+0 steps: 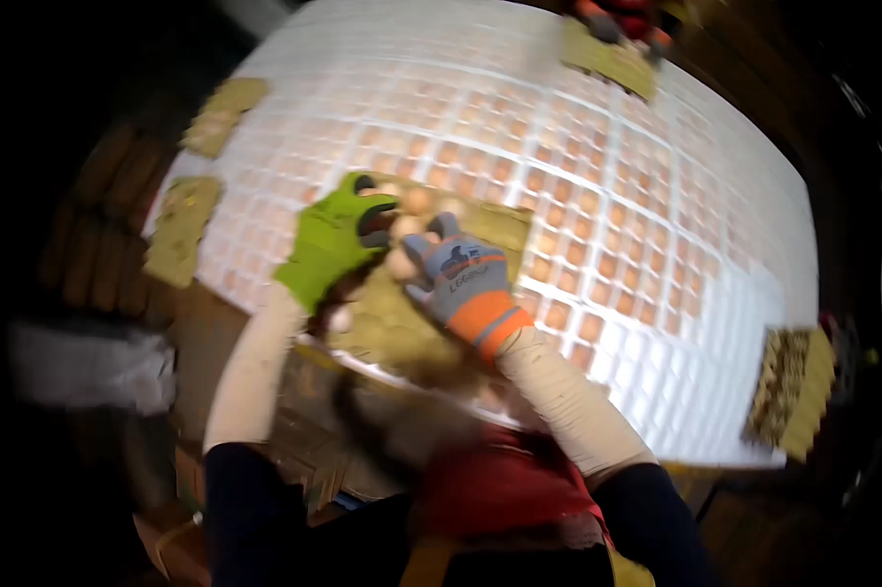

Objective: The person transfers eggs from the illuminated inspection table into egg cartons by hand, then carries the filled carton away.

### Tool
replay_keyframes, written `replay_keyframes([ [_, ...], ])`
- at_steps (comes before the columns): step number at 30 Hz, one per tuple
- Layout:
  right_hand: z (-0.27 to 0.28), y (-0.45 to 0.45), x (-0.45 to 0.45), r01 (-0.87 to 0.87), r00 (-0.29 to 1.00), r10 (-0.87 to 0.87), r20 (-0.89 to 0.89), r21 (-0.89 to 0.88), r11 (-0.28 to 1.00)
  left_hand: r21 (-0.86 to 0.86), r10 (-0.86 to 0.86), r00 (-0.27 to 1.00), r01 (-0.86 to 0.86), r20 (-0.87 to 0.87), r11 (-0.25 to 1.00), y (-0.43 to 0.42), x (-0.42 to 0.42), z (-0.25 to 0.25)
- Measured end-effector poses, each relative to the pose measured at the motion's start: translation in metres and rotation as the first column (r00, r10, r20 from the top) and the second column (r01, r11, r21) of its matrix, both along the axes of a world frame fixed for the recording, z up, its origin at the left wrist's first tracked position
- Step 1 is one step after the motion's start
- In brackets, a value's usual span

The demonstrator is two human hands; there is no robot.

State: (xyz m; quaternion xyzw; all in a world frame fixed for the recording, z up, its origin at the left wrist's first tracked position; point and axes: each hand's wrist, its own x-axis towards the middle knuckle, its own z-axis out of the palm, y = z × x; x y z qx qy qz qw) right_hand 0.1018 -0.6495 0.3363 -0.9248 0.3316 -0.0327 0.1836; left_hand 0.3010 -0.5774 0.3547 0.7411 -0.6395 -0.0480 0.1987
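Observation:
My left hand (338, 238), in a green glove with black fingertips, curls its fingers around eggs above a yellowish cardboard egg tray (377, 328). My right hand (465, 279), in a grey and orange glove, reaches in from the right with its fingers bent around a pale egg (400, 262). Between the hands lies a brown egg (417, 202), with others close by. Another egg (340, 319) sits below my left hand at the tray's left side. Motion blur and the gloves hide the exact finger contacts.
A large, lit white surface (646, 391) carries rows of eggs (597, 230). Cardboard trays stand along its edges: two at the left (182, 230), a stack at the right (791, 391). Across it, another person's gloved hands (627, 24) are at a tray (607, 61).

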Motion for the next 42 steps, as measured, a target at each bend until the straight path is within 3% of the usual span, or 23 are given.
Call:
replay_keyframes([
  [4, -0.02, 0.001, -0.111, -0.089, 0.852, -0.089, 0.516, 0.31, 0.947, -0.001, -0.138, 0.938, 0.146, 0.317, 0.989, -0.024, -0.016, -0.029],
  [6, -0.056, -0.001, -0.195, -0.103, 0.818, -0.123, 0.562, 0.353, 0.93, 0.061, -0.119, 0.939, 0.104, 0.324, 0.993, -0.029, -0.019, -0.032],
  [8, -0.059, 0.015, -0.268, 0.077, 0.705, -0.631, 0.324, 0.85, 0.522, 0.183, -0.003, 0.99, -0.023, 0.142, 0.983, -0.03, -0.023, -0.029],
  [10, -0.088, 0.003, -0.339, 0.396, 0.664, -0.73, 0.159, 0.754, 0.524, 0.183, 0.009, 0.971, -0.054, 0.241, 0.982, -0.026, -0.038, -0.006],
  [11, -0.1, -0.006, -0.356, 0.531, 0.701, -0.683, 0.204, 0.49, 0.691, 0.185, 0.012, 0.961, -0.065, 0.277, 0.981, -0.023, -0.048, 0.006],
  [12, -0.101, -0.014, -0.362, 0.607, 0.742, -0.631, 0.226, 0.173, 0.776, 0.079, 0.075, 0.996, -0.079, 0.054, 0.994, -0.02, -0.068, 0.018],
  [14, -0.116, -0.025, -0.365, 0.609, 0.791, -0.604, 0.095, -0.033, 0.792, -0.085, 0.055, 0.978, -0.073, -0.199, 0.994, -0.021, -0.124, 0.024],
  [16, -0.135, -0.03, -0.374, 0.638, 0.725, -0.668, 0.167, 0.2, 0.743, -0.105, -0.085, 0.949, 0.056, -0.303, 0.993, -0.034, -0.208, 0.014],
  [18, -0.131, -0.028, -0.381, 0.546, 0.621, -0.742, 0.252, 0.54, 0.64, 0.12, -0.096, 0.912, 0.156, -0.399, 0.981, -0.051, -0.282, -0.006],
  [19, -0.126, -0.025, -0.385, 0.398, 0.527, -0.8, 0.288, 0.747, 0.532, 0.119, -0.2, 0.946, 0.236, -0.254, 0.964, -0.062, -0.311, -0.038],
  [22, -0.142, -0.011, -0.391, 0.322, 0.707, -0.634, 0.314, 0.655, 0.684, 0.201, -0.214, 0.974, 0.224, -0.069, 0.954, -0.09, -0.371, -0.133],
  [24, -0.145, -0.014, -0.391, 0.335, 0.774, -0.53, 0.347, 0.486, 0.807, 0.188, -0.113, 0.976, 0.148, -0.185, 0.971, -0.091, -0.387, -0.133],
  [26, -0.135, -0.009, -0.4, 0.336, 0.531, -0.802, 0.273, 0.801, 0.495, 0.11, -0.066, 0.939, 0.109, -0.337, 0.988, -0.075, -0.392, -0.128],
  [28, -0.133, -0.002, -0.401, 0.253, 0.461, -0.854, 0.241, 0.886, 0.387, 0.035, -0.036, 0.875, 0.061, -0.483, 0.998, -0.053, -0.404, -0.13],
  [31, -0.175, 0.019, -0.395, 0.217, 0.601, -0.502, 0.621, 0.478, 0.851, -0.016, -0.147, 0.967, 0.147, -0.209, 0.989, -0.034, -0.418, -0.166],
  [33, -0.174, 0.024, -0.397, 0.203, 0.501, -0.606, 0.618, 0.597, 0.776, -0.02, -0.086, 0.947, 0.084, -0.309, 0.996, -0.03, -0.417, -0.16],
  [35, -0.174, 0.029, -0.405, 0.1, 0.214, -0.826, 0.521, 0.83, 0.549, 0.011, 0.025, 0.79, -0.024, -0.613, 1.0, -0.022, -0.409, -0.15],
  [37, -0.173, 0.031, -0.41, 0.116, 0.302, -0.809, 0.503, 0.824, 0.555, 0.057, 0.09, 0.641, -0.072, -0.763, 0.996, 0.001, -0.388, -0.152],
  [38, -0.168, 0.032, -0.407, 0.134, 0.36, -0.789, 0.497, 0.81, 0.571, 0.078, 0.112, 0.466, -0.093, -0.877, 0.993, 0.006, -0.381, -0.155],
  [39, -0.163, 0.035, -0.4, 0.172, 0.468, -0.731, 0.498, 0.76, 0.627, 0.216, 0.217, -0.004, -0.104, -0.976, 0.971, 0.02, -0.386, -0.153],
  [40, -0.16, 0.038, -0.393, 0.202, 0.567, -0.665, 0.485, 0.701, 0.684, 0.237, 0.245, 0.06, -0.111, -0.968, 0.965, 0.032, -0.391, -0.149],
  [41, -0.166, 0.036, -0.391, 0.244, 0.708, -0.42, 0.568, 0.362, 0.9, 0.074, 0.123, 0.462, -0.123, -0.878, 0.99, 0.04, -0.4, -0.151],
  [42, -0.173, 0.04, -0.392, 0.242, 0.711, -0.419, 0.565, 0.364, 0.9, -0.079, 0.005, 0.783, -0.069, -0.622, 0.994, 0.045, -0.413, -0.152],
])
